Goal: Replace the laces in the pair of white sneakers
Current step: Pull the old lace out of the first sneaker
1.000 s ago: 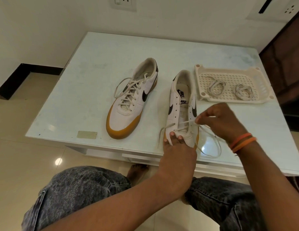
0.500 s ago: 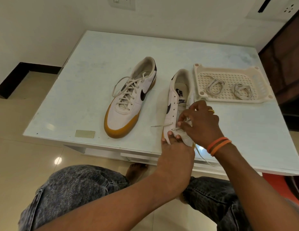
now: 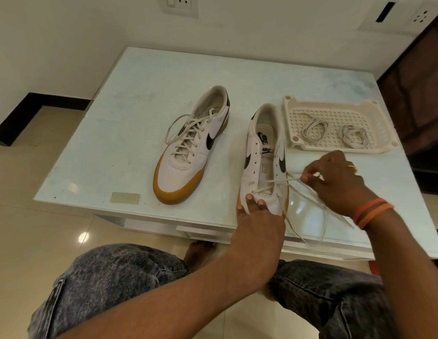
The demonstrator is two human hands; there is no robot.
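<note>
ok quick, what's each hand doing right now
Left hand: fingers pressing on the toe of the right sneaker, holding nothing.
Right hand: pinching the lace.

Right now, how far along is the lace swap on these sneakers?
Early to midway, I'd judge. The right sneaker has nearly all eyelets bare; only its lowest rows hold a lace. The right hand pinches that lace off to the side while the left hand steadies the toe. The left sneaker is fully laced, whether old or new I cannot tell. Two coiled laces wait in the tray.
</note>
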